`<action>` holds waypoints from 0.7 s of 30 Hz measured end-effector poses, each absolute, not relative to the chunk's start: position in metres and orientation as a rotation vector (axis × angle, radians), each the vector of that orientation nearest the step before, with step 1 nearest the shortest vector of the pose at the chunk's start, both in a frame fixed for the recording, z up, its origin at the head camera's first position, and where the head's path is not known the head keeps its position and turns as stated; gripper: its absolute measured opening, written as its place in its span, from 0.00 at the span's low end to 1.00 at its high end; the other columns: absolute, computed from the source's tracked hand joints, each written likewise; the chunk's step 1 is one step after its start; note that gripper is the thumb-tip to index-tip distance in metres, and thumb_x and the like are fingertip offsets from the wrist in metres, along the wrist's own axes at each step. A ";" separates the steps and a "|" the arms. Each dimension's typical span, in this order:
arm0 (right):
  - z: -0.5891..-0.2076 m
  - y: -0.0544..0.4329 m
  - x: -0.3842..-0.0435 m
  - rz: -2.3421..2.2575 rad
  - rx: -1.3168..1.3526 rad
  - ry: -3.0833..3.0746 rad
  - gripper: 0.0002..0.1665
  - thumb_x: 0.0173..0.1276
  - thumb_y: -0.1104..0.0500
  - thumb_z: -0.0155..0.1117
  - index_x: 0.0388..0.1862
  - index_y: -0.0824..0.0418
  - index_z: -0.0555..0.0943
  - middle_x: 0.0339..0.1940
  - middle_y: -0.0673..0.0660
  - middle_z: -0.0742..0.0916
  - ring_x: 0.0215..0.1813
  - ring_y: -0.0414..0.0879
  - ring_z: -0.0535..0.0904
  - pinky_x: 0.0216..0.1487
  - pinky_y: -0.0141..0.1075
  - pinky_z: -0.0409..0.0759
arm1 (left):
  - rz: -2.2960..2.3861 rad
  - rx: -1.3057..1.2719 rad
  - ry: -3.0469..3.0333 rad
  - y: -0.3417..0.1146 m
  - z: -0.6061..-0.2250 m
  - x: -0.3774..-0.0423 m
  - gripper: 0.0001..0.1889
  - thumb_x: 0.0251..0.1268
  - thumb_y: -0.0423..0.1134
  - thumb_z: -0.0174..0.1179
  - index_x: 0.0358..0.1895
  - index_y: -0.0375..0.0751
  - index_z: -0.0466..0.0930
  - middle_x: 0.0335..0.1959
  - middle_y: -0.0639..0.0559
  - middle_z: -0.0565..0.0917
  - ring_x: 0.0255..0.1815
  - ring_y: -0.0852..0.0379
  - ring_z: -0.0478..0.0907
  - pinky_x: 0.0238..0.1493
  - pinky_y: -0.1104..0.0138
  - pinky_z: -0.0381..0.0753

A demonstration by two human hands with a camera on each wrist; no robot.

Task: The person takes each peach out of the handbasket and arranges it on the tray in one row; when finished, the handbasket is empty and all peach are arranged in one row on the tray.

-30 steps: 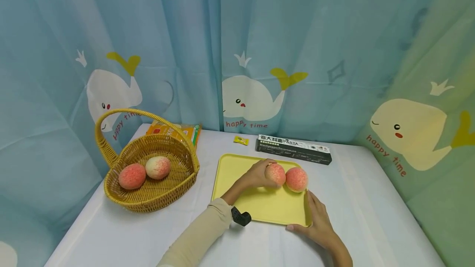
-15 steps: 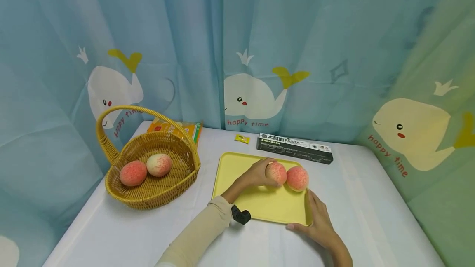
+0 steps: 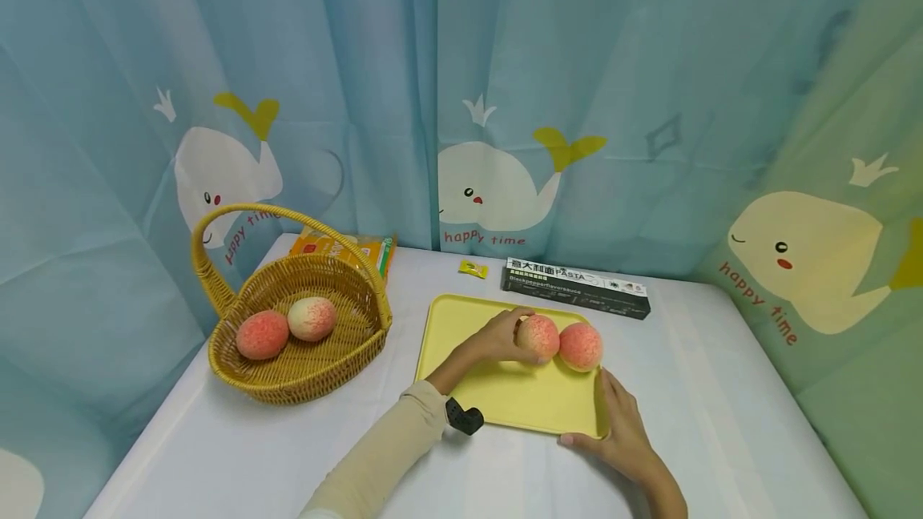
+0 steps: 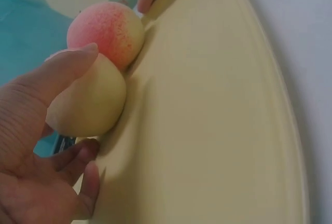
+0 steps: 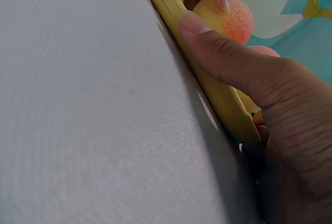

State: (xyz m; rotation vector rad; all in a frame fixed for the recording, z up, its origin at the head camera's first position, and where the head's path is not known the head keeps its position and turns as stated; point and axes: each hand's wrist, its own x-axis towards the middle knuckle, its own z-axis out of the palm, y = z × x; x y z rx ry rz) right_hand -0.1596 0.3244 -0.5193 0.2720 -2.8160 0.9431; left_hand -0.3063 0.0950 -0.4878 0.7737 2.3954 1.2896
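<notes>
While the tray (image 3: 534, 399) has room nearer me, my left grip (image 3: 501, 336) clasps 1 peach (image 3: 541, 337) and my right grip (image 3: 624, 429) the tray's corner, its long axis left-to-right.

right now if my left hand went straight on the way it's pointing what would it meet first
Probably the second peach, just to the right of the held peach; your left hand points roughly that way. The two look close together, though whether they touch is hard to judge.
</notes>
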 end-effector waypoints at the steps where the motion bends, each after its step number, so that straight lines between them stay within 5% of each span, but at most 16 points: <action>1: -0.519 0.324 -0.160 0.944 0.268 -2.820 0.75 0.42 0.44 0.82 0.77 0.73 0.48 0.73 0.77 0.59 0.69 0.75 0.54 0.61 0.71 0.56 | 1.299 0.773 2.385 0.094 -0.488 -0.306 0.45 0.50 0.49 0.74 0.72 0.46 0.62 0.61 0.44 0.72 0.59 0.53 0.75 0.50 0.68 0.78; 21: -0.516 0.323 -0.157 0.932 0.244 -2.838 0.75 0.42 0.45 0.82 0.77 0.73 0.47 0.73 0.76 0.59 0.68 0.74 0.56 0.61 0.72 0.58 | 1.303 0.708 2.324 0.063 -0.491 -0.299 0.44 0.55 0.49 0.71 0.74 0.43 0.59 0.63 0.42 0.71 0.62 0.50 0.73 0.57 0.63 0.77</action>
